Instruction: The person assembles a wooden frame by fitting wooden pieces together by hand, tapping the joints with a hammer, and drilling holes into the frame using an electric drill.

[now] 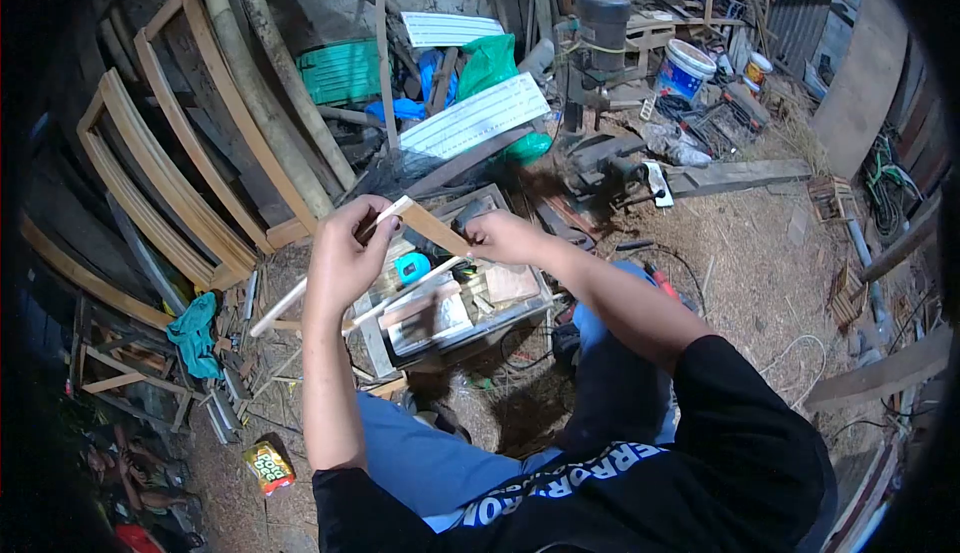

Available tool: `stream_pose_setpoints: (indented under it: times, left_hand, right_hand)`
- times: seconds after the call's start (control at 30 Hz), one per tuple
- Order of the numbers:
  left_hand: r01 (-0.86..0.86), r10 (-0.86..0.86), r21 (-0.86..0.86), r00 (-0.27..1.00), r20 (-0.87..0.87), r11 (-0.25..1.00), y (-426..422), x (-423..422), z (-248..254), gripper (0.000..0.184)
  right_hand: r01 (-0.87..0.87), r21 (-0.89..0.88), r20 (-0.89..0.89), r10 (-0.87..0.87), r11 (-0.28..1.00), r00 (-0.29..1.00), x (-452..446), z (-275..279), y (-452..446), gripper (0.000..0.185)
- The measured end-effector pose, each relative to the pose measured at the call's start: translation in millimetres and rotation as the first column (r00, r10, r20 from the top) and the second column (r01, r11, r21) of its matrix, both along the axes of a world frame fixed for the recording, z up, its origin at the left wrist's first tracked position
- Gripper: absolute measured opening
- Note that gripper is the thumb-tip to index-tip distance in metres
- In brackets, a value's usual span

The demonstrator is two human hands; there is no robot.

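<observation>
My left hand (pixel 355 243) is closed on a long pale wooden strip (pixel 280 308), which slants down to the left behind my forearm. Between my two hands is a flat brown wooden piece (pixel 430 227). My right hand (pixel 505 238) pinches its lower right end, while its upper left end meets the top of the strip near my left fingers. I cannot tell whether the two are joined. Below my hands, a turquoise tape measure (pixel 411 268) sits on a low worktable (pixel 470 346), beside a square wooden block (pixel 511 283) and another thin strip (pixel 405 295).
Curved wooden frames (pixel 170 173) lean on the left. A blue-and-white bucket (pixel 686 68) and a dark cylindrical container (pixel 603 28) stand at the back right. A yellow snack packet (pixel 269 467) and a teal cloth (pixel 193 335) lie on the left. Cables (pixel 690 263) cross the shavings-strewn ground.
</observation>
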State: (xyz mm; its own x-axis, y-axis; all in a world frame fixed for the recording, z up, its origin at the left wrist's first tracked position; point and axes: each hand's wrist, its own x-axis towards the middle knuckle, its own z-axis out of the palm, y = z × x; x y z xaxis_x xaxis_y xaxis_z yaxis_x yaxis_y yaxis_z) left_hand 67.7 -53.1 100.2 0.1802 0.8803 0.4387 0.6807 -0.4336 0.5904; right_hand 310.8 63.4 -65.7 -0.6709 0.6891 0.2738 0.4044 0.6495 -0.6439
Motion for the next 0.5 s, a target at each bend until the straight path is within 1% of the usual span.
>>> stream_pose_setpoints:
  times: [0.03, 0.13, 0.17, 0.27, 0.3, 0.4, 0.43, 0.5]
  left_hand:
    - [-0.003, 0.003, -0.001, 1.000, -0.023, 1.000, -2, 4, 5, 0.013]
    - [0.022, -0.017, 0.053, 0.997, -0.080, 0.998, 7, -1, -2, 0.016]
    - [0.017, -0.017, 0.001, 0.994, -0.112, 1.000, 8, -5, -3, 0.017]
    - [0.008, -0.006, 0.026, 0.995, -0.104, 1.000, 7, -15, -13, 0.018]
    - [-0.001, 0.004, 0.027, 0.994, -0.111, 1.000, 4, -19, -14, 0.017]
    - [-0.019, 0.019, -0.004, 0.992, -0.127, 1.000, 4, -35, -22, 0.016]
    - [-0.022, 0.026, 0.029, 0.989, -0.143, 0.999, 3, -38, -24, 0.016]
    - [-0.029, 0.033, 0.023, 0.984, -0.173, 0.999, 5, -42, -33, 0.017]
  right_hand:
    - [0.021, 0.044, 0.003, -0.021, 0.999, 1.000, -9, -6, -1, 0.029]
    - [0.003, -0.010, 0.062, -0.002, 1.000, 0.998, -29, -24, 1, 0.029]
    - [-0.009, 0.032, 0.145, 0.004, 0.999, 0.989, -36, -29, 4, 0.029]
    - [-0.089, -0.006, 0.114, 0.089, 0.996, 0.990, -42, -29, 5, 0.026]
    - [-0.101, -0.017, 0.070, 0.102, 0.995, 0.992, -45, -28, 6, 0.023]
    - [-0.052, -0.049, 0.060, 0.055, 0.997, 0.997, -46, -17, 7, 0.024]
    - [-0.051, -0.074, 0.066, 0.056, 0.996, 0.996, -45, -9, 4, 0.026]
    - [-0.024, -0.065, 0.090, 0.030, 0.998, 0.995, -45, 1, 2, 0.026]
